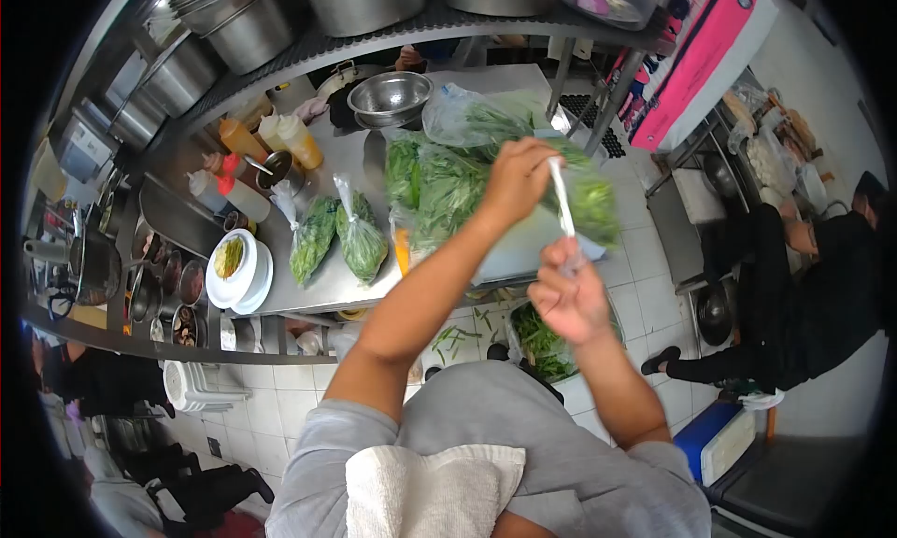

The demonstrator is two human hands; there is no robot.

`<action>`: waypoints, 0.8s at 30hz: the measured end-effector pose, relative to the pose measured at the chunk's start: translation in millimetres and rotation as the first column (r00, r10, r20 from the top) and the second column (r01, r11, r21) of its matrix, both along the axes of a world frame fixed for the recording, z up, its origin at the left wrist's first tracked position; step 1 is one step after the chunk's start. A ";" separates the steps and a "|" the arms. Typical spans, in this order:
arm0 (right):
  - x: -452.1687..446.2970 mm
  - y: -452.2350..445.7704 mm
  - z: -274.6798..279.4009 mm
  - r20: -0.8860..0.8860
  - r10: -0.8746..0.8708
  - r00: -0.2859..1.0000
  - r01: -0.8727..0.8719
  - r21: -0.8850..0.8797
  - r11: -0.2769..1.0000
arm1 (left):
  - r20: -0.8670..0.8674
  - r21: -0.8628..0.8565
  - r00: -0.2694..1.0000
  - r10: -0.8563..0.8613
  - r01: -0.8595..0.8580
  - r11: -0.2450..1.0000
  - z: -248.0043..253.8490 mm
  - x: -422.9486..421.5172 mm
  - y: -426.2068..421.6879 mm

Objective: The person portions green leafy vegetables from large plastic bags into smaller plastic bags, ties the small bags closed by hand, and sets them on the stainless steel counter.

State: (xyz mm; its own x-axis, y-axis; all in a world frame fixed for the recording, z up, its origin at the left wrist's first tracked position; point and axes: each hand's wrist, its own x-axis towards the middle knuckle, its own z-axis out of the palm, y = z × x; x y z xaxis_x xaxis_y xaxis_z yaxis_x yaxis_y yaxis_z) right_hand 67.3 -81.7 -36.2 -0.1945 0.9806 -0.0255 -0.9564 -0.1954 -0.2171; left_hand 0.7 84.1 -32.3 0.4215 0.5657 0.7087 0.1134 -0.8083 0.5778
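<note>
My left hand [519, 178] is raised over the table's front edge, its fingers pinching the upper end of a thin white strip [563, 202]. Lower down, my right hand [568, 295] is closed on the strip's other end, along with a bit of clear plastic. The strip is taut between them; whether it is a tie or a twisted bag end I cannot tell. Behind it is a blurred clear bag of leafy greens [590, 204]. Other bagged greens [448, 188] lie beside my left forearm. Two knotted bags of greens [363, 244] sit farther left.
A steel bowl [391, 97], sauce bottles [246, 200] and stacked white plates [234, 265] stand on the steel table [308, 300]. Overhead, a shelf [308, 66] carries large pots. Below is a bin of greens [551, 351]. A person in black [813, 286] is at right.
</note>
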 end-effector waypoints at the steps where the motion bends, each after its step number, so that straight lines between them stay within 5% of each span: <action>1: -10.2 -4.9 -4.4 -0.080 0.021 0.997 -0.015 0.073 0.997 | 0.207 -0.176 0.973 -0.099 0.137 0.975 5.8 8.3 -9.0; 3: -10.4 3.1 -36.2 -0.057 0.077 0.995 -0.067 0.164 0.984 | 0.366 -0.263 0.875 -0.317 0.424 0.867 20.7 17.5 -32.3; 5: 22.7 21.5 -70.8 0.142 0.166 0.976 -0.213 0.455 0.864 | 0.268 -0.262 0.838 -0.475 0.538 0.801 34.1 8.9 -56.0; 6: 44.1 14.1 -87.6 0.202 0.000 0.979 -0.050 0.239 0.970 | 0.207 -0.341 0.823 -0.529 0.567 0.750 34.0 2.4 -67.8; 7: 69.8 19.1 -79.0 0.208 -0.015 0.978 -0.041 0.263 0.964 | 0.143 -0.416 0.796 -0.588 0.588 0.694 32.9 -5.5 -79.6; 8: 98.2 32.3 -60.5 0.694 -0.006 0.720 -0.264 0.283 0.922 | 0.007 -0.203 0.799 -0.601 0.590 0.782 25.4 -8.7 -86.5; 9: 116.1 42.3 -43.7 0.968 -0.070 0.241 -0.433 0.172 0.885 | -0.122 0.028 0.805 -0.580 0.587 0.809 13.9 -11.4 -91.1; 10: 124.2 51.6 -36.8 0.966 -0.118 0.228 -0.413 0.206 0.887 | -0.240 0.053 0.814 -0.530 0.556 0.830 8.3 -18.0 -94.4; 11: 130.9 61.2 -35.7 0.991 -0.110 0.083 -0.479 0.136 0.867 | -0.348 0.080 0.812 -0.468 0.523 0.849 1.5 -23.9 -94.7; 15: 115.1 73.8 -19.0 0.958 0.005 -0.286 -0.415 -0.128 0.901 | -0.287 0.164 0.933 -0.216 0.270 0.949 -53.3 -24.5 -66.9; 17: 105.2 82.8 -41.3 0.937 0.006 -0.350 -0.313 -0.123 0.942 | -0.253 0.175 0.963 -0.097 0.144 0.974 -73.2 -22.0 -57.2; 19: 94.7 83.6 -62.1 0.910 0.007 -0.414 -0.224 -0.109 0.969 | -0.186 -0.152 0.981 -0.049 0.021 0.988 -94.0 -24.3 -51.4; 21: 76.6 80.2 -79.3 0.571 -0.135 -0.810 -0.058 0.151 0.987 | -0.201 -0.086 0.980 0.004 -0.021 0.996 -117.0 -25.7 -45.0; 22: 65.2 74.2 -76.0 0.568 -0.157 -0.808 -0.078 0.160 0.984 | -0.177 -0.076 0.983 0.047 -0.062 0.995 -127.4 -24.9 -44.3; 23: 52.3 63.3 -64.6 0.457 -0.371 -0.808 -0.096 0.521 0.848 | -0.154 -0.066 0.984 0.092 -0.103 0.993 -132.1 -23.8 -43.4; 24: 41.9 57.1 -59.5 0.277 -0.530 -0.802 -0.109 0.804 0.584 | -0.152 -0.054 0.981 0.116 -0.126 0.991 -131.4 -20.9 -42.0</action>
